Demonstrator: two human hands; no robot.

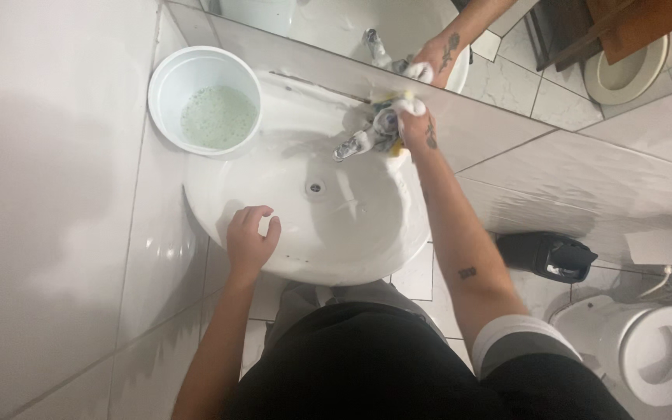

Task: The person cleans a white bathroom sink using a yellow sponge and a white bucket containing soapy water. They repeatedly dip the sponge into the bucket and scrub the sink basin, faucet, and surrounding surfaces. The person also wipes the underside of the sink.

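Right hand (414, 124) is gripping a bunched cloth (386, 123), fingers closed around it, and pressing it onto the chrome tap (351, 144) at the far rim of the white washbasin (367, 233); cloth is looking white with dark and yellow patches, wrapping over the tap body while the spout is poking out to the left over the bowl. Left hand (249, 239) is holding nothing, fingers loosely curled, resting on the near-left rim of the basin, well apart from the cloth. Drain (315, 187) is sitting mid-bowl, just near of the spout. White bucket (171, 82) with pale green foamy water is standing far left, just beside the basin and touching the wall. Mirror (336, 27) at the far edge is reflecting the right hand and tap. White toilet (655, 350) is showing near right, black container (546, 255) on the floor between it and the basin
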